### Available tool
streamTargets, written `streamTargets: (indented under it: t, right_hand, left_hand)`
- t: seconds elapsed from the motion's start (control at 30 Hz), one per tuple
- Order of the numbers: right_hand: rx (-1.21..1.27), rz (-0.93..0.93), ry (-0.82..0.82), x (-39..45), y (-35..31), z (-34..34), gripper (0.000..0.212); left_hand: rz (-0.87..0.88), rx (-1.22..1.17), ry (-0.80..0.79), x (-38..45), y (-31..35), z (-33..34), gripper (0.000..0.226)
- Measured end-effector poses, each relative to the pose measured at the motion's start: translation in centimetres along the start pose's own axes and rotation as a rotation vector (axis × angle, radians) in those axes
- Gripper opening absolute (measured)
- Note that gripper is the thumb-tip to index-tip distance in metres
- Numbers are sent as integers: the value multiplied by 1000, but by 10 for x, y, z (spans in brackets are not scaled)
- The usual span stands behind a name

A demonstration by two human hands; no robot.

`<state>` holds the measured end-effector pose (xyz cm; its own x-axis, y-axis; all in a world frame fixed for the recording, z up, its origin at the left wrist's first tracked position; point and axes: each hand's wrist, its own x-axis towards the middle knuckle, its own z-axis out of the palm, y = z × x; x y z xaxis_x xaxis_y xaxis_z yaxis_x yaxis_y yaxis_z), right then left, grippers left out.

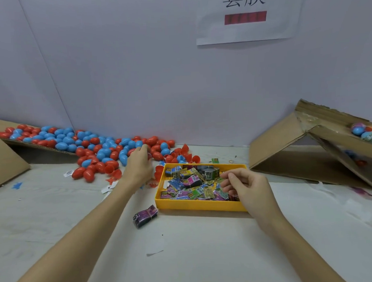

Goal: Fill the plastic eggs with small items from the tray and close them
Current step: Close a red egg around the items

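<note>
The left hand (pixel 139 164) is curled over a red egg (pixel 149 156) at the edge of the egg pile (pixel 100 146), though a firm grip cannot be told. The right hand's fingers (pixel 227 182) are bent, pinching at the packets (pixel 189 185) in the yellow tray (pixel 196 205). Just one egg and one packet should be picked up.

Left hand (pixel 139 162) fingertips lost among the eggs (pixel 108 146) — grip not to be told, right hand (pixel 244 185) fingers curled over the yellow tray (pixel 196 206), packets (pixel 191 183) print too small to be read, right-hand cardboard box (pixel 321 143) cut by the edge — contents blurred.
</note>
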<state>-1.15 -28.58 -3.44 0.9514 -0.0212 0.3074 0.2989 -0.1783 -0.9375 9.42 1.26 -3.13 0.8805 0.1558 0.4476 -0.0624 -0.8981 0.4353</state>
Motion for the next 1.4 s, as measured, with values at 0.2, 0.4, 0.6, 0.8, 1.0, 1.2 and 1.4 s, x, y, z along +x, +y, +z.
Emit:
streamTargets:
  t: [0.2,0.4,0.6,0.8,1.0,1.2,1.4]
  right_hand:
    - [-29,-15,-1,-3,-1,0,21]
    - [-133,-103,56,-14,-4,9,20]
    - [-340,-496,38,-23,-18,20,30]
    - [-279,-410,121,-26,-19,20,20]
    - [-111,-253,124,-27,-19,17,9]
    - [-69,-258,-13,-30,-19,19,13]
    - [-130,-226,71,-27,-16,21,11]
  left_hand:
    - [105,-627,151,-71,84,-22,19]
    - [16,-979,9,-124,125,-14,20]
    - [-46,-1089,-69,-130,123,-9,17]
    - [-7,-1148,-149,-132,123,-11,30]
    - [241,-999,-212,-136,124,-12,32]
    - [134,-1062,-155,-135,121,-12,11]
    - [99,-1085,-227,-134,120,-14,19]
